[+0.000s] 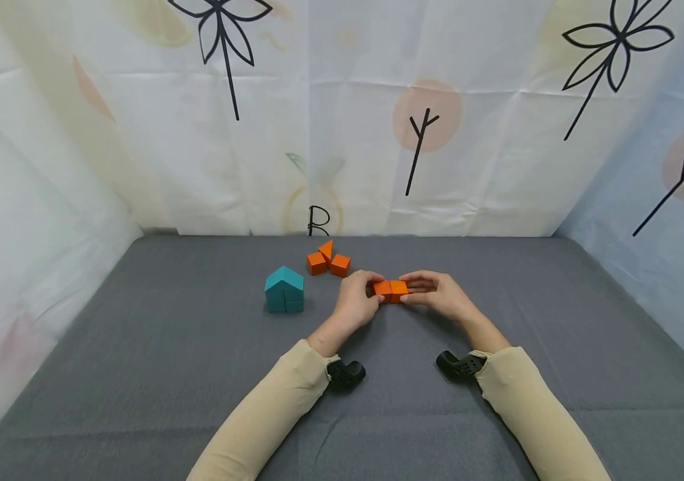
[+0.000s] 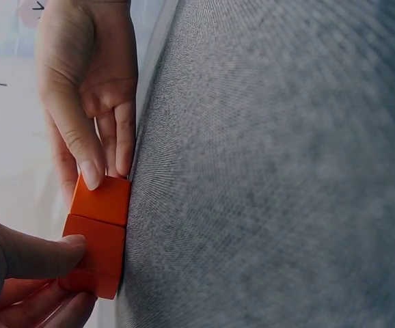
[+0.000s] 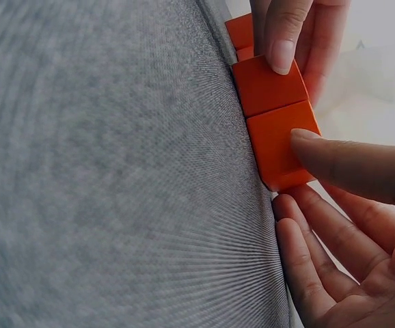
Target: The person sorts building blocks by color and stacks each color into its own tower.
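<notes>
Two orange cube blocks stand side by side on the grey cloth, faces together. My left hand (image 1: 357, 297) pinches the left orange block (image 1: 383, 290) between thumb and fingers. From the other side, my right hand (image 1: 443, 295) holds the right orange block (image 1: 399, 289), thumb on its near face. The left wrist view shows a thin seam between the left block (image 2: 102, 246) and the right block (image 2: 103, 200). In the right wrist view my right thumb lies on the right block (image 3: 276, 143), and the left thumb's tip presses the left block (image 3: 269, 85).
Behind my left hand lie more orange pieces: a cube (image 1: 316, 263), another cube (image 1: 340, 265) and a triangular block (image 1: 326, 250). Left of them stands a teal house-shaped stack of blocks (image 1: 284, 290). A patterned white curtain (image 1: 348, 133) borders the grey table (image 1: 167, 374).
</notes>
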### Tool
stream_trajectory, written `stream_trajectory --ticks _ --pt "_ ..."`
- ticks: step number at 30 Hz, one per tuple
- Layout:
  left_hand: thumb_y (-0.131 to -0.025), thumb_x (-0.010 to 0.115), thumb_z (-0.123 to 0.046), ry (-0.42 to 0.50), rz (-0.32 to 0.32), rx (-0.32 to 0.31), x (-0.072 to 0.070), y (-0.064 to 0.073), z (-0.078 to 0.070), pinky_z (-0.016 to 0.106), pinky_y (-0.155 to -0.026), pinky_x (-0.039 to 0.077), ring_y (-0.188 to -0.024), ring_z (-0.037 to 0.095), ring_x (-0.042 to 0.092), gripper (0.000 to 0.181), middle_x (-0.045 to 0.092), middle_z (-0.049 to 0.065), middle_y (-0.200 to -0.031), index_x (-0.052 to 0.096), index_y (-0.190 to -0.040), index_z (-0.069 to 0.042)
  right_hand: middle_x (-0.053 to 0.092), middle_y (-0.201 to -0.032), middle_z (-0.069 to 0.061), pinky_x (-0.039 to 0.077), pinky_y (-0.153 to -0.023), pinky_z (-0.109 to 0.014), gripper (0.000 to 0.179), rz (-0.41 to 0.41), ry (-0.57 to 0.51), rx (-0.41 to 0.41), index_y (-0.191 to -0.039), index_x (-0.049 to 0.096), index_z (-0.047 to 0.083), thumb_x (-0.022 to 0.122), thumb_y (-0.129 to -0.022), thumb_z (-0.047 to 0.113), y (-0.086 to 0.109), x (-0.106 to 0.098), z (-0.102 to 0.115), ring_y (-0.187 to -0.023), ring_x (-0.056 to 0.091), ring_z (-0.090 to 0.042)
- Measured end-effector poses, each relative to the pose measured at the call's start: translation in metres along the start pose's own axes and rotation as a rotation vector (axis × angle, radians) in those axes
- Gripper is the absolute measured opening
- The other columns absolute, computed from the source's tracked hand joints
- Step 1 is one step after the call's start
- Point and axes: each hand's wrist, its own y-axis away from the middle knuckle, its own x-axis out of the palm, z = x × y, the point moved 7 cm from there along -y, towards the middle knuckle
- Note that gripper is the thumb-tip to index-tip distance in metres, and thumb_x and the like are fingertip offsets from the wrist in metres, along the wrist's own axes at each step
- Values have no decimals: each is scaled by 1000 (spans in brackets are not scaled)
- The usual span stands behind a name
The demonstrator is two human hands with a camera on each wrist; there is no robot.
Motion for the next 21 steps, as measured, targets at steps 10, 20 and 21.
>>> stream_trajectory --ticks 10,20,21 --pt "-87 68 -3 -6 25 2 1 -3 0 42 -96 47 -112 31 57 31 62 16 -120 65 -118 -1 63 -122 -24 51 -92 -41 43 -5 -3 -1 -126 59 -2 71 -86 9 0 -2 3 -112 60 -35" --pt "-85 72 -6 -5 53 -4 2 -1 -1 42 -94 48 -109 30 57 36 61 16 -119 64 -120 -1 62 -124 -24 52 -91 -36 43 10 -28 4 -127 59 -2 70 -87 8 0 0 -1 -114 59 -35" --pt "-84 73 -7 -2 57 -4 2 0 -1 41 -94 48 -108 30 57 38 61 16 -119 63 -120 0 61 -124 -24 52 -91 -36 43 12 -32 4 -127 59 -2 70 -87 7 1 0 -1 -114 59 -35"
